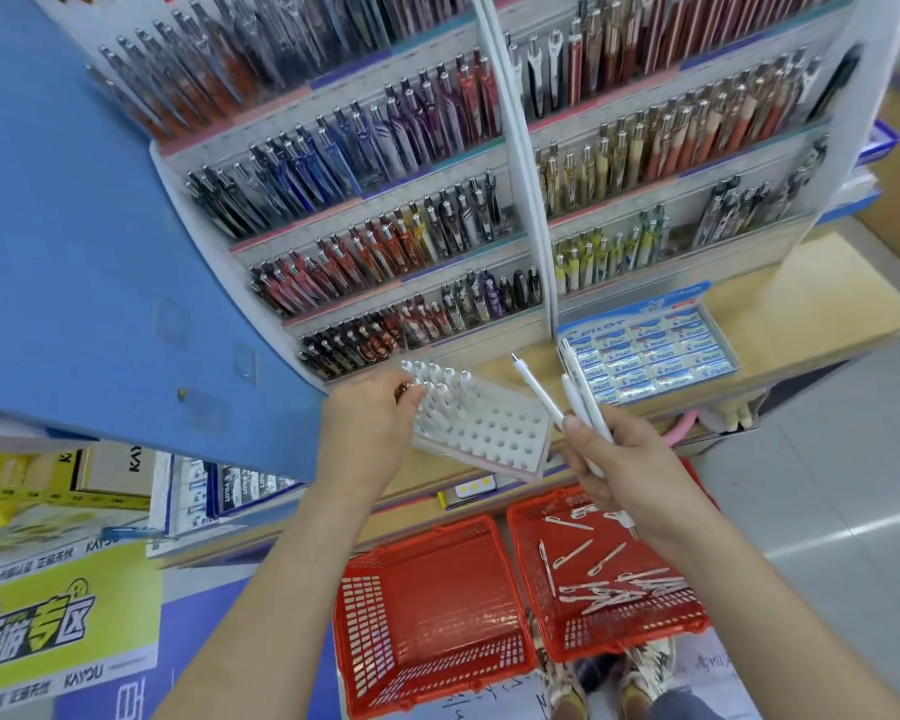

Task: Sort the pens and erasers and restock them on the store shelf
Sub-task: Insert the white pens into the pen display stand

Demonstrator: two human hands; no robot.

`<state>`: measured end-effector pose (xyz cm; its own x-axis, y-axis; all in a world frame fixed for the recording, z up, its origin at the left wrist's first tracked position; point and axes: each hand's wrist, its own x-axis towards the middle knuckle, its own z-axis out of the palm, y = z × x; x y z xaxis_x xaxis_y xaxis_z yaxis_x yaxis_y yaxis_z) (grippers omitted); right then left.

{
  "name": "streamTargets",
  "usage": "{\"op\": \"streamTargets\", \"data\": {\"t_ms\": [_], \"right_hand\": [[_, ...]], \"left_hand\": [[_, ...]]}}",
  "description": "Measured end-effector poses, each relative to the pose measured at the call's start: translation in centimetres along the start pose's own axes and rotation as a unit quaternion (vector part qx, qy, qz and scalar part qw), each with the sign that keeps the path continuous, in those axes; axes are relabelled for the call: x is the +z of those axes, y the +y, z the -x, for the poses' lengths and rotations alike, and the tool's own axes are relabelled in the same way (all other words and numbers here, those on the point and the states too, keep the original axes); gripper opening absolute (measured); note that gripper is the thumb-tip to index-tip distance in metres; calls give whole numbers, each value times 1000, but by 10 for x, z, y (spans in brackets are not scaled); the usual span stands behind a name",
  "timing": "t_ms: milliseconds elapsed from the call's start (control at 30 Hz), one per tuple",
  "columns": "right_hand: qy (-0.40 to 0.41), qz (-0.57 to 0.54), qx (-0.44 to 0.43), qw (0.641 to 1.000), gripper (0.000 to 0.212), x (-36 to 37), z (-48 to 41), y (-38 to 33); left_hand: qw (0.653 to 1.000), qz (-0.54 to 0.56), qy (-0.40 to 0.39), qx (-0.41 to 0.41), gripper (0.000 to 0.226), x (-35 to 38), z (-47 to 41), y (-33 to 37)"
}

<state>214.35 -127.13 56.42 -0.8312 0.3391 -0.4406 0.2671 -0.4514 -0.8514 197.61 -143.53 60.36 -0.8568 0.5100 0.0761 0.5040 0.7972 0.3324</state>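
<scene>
Right hand [619,459] has its grip wrapped round a bunch of white pens [575,402]. Their top ends fan up and apart above the thumb, and a tip pokes out below the palm. Across from it, the left hand [370,428] is up at the pen rack [494,431], fingertips curled in among the standing pens [440,381] at the rack's far-left corner. Whether that grip has actually pinched one, can't tell from this angle. The rack is white and drilled with holes. It sits tilted on the wooden shelf [801,298], with pens in its far rows only. Just right of it on the same shelf is the box of erasers [650,356], blue-and-white wrappers packed in rows. Behind, the display tiers [385,200] are loaded with coloured pens. Down on the floor are two red baskets. The right basket [632,644] holds loose white pens [609,584], and the left basket [365,615] sits just beside it.
</scene>
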Motion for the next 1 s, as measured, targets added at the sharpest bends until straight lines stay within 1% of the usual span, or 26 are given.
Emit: {"op": "streamTargets", "data": {"t_ms": [133,267,400,500,567,600,633,667,700,733,767,833,900,967,1000], "right_hand": [[5,-9,-10,1000,24,0,1,1],[7,-29,-20,999,26,1,3,1],[-4,-42,-16,999,22,3,5,-1],[-9,-36,-13,999,29,4,6,-1],[-24,-36,-6,999,30,4,7,-3],[-34,-38,-1,999,30,4,8,-4],[-46,-40,5,998,32,3,8,-6],[-59,-40,11,997,34,3,8,-7],[-73,-41,18,996,34,4,8,-8],[-89,-46,25,995,34,5,8,-10],[-104,-58,31,992,32,7,9,-11],[-121,-95,38,987,27,10,10,-12],[-118,-114,37,986,23,12,10,-12],[-117,-100,28,988,22,14,12,-12],[-117,-84,26,989,21,15,12,-12]], "left_hand": [[1000,-15,-14,2,16,5,1,0],[998,-48,-30,0,20,14,-1,-2],[996,-74,-39,1,25,17,-4,1],[993,-102,-63,-9,27,13,-5,5],[992,-102,-63,-23,27,6,-3,9],[995,-74,-53,-33,26,0,0,13],[998,-11,-45,-46,22,-8,3,20],[993,87,-50,-61,17,-16,6,27],[972,206,-79,-77,14,-24,8,36],[939,309,-121,-85,15,-31,11,44],[913,367,-156,-84,17,-36,13,50],[890,405,-188,-88,19,-41,14,53],[876,429,-183,-123,17,-44,15,53],[862,449,-176,-154,14,-45,17,51],[862,450,-176,-157,13,-46,19,50]]}}
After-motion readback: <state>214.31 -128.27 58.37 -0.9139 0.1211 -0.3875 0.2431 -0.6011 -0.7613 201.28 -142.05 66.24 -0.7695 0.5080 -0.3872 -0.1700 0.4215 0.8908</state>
